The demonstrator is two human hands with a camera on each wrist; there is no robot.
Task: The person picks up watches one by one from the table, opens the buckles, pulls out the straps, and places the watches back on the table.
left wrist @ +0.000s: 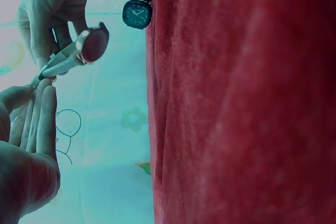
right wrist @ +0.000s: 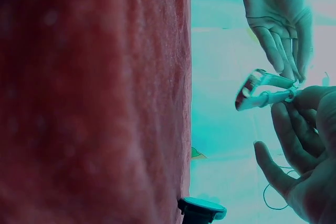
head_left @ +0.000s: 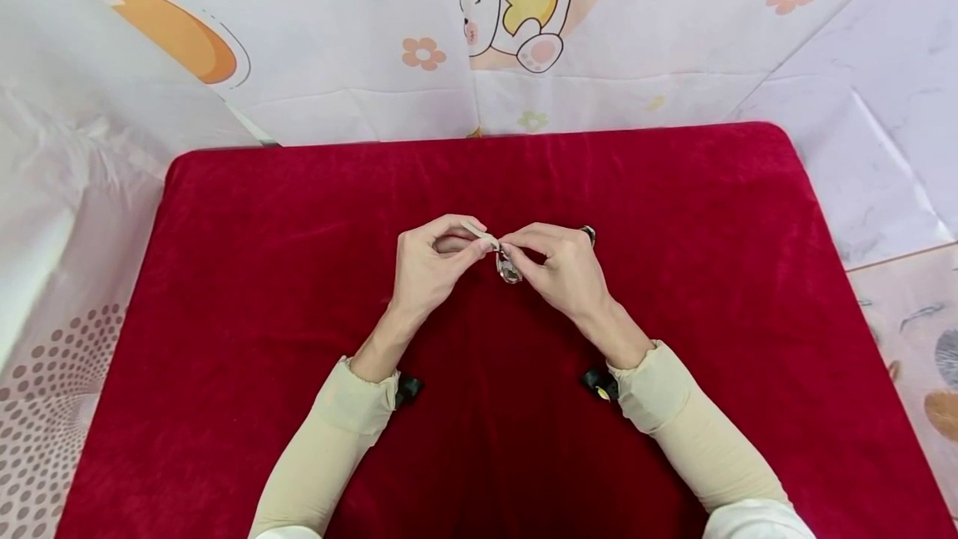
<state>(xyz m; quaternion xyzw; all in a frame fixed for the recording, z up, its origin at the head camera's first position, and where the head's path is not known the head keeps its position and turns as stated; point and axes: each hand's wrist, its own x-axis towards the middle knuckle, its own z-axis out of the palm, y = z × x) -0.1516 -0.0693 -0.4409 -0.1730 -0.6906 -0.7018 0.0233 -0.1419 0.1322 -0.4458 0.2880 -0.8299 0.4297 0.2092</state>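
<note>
In the head view, a wristwatch with a shiny case and a light strap hangs between both hands, above the red cloth. My left hand pinches one end of its strap between thumb and fingers. From the other side, my right hand pinches the strap close to the left fingertips. Both wrist views show the strap bent into a loop, with the watch case at its far end. Fingertips partly hide where the strap ends meet.
A second watch, black and squarish, stands on the red-covered table, partly behind my right hand in the head view. White printed curtains rise beyond the table's back edge and along its sides.
</note>
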